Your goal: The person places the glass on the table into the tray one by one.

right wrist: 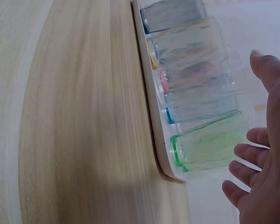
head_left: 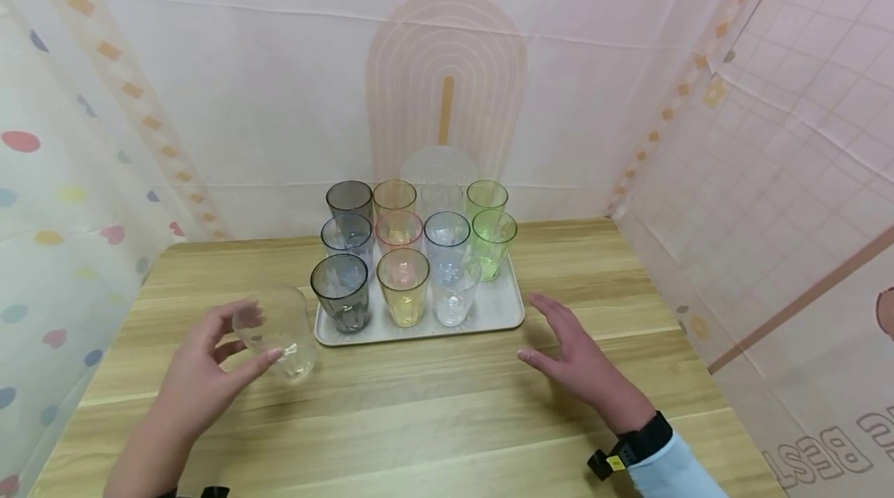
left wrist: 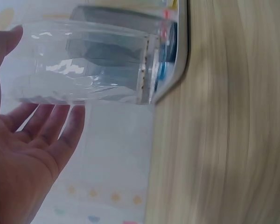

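Note:
My left hand (head_left: 209, 362) grips a clear, colourless drinking glass (head_left: 296, 362) left of the tray, thumb on one side and fingers on the other. In the left wrist view the glass (left wrist: 98, 65) has its base toward the wooden table. My right hand (head_left: 576, 354) hovers beside the tray's right end, fingers spread and holding nothing. In the right wrist view a green glass (right wrist: 210, 144) is nearest its fingers. On the white tray (head_left: 419, 335) several tinted glasses stand upright in rows, among them a grey glass (head_left: 342, 296) and a yellow glass (head_left: 403, 288) in front.
The wooden table (head_left: 419, 420) reaches back to a patterned cloth (head_left: 279, 95) hung behind it. More cloth (head_left: 789, 133) hangs along the right side. At the tray's front right stands another clear glass (head_left: 454, 300).

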The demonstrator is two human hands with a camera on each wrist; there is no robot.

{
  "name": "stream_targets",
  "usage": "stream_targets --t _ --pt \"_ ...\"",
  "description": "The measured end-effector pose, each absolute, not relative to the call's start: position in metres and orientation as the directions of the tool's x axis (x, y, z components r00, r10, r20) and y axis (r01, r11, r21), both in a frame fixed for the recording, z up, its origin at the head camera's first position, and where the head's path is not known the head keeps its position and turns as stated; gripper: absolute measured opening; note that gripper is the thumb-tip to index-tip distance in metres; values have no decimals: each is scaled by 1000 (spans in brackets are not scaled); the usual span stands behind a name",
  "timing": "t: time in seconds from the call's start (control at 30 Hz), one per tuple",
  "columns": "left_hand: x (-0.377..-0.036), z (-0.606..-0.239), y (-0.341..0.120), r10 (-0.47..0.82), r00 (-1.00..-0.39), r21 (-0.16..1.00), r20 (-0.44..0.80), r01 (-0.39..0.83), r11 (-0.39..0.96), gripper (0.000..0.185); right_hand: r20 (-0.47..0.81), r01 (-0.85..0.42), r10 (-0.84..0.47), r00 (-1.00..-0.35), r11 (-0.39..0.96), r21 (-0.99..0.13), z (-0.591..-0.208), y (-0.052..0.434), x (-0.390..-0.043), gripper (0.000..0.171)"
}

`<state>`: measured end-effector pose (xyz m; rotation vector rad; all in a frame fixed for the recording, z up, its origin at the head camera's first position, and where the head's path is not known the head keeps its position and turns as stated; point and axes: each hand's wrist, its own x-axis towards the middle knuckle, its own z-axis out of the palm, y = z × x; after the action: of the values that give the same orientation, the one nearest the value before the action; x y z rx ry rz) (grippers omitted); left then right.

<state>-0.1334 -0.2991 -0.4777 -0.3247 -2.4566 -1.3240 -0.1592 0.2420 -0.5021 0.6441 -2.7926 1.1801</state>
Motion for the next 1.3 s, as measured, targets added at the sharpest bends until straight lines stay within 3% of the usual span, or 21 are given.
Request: stream_targets --t 0.33,0.53,0.8,1.07,1.3 --pt "-131 -469 -236 270 -869 751 414 494 439 79 141 -331 -378 -915 504 -798 -497 221 -157 96" --pt "-137 -473 -188 403 -831 792 385 521 317 78 194 -400 -477 -857 379 -835 -492 195 -159 100" --pt "-139 -471 -145 459 -829 855 319 461 238 79 316 -509 -592 -741 188 -840 -486 162 -159 101" --pt "-139 -472 -131 482 -819 865 310 454 215 82 337 -468 -590 -733 80 -880 -483 145 -154 94" --pt "-137 -474 -128 492 -819 853 296 458 250 82 345 -465 -580 -738 65 -883 -487 142 -153 87"
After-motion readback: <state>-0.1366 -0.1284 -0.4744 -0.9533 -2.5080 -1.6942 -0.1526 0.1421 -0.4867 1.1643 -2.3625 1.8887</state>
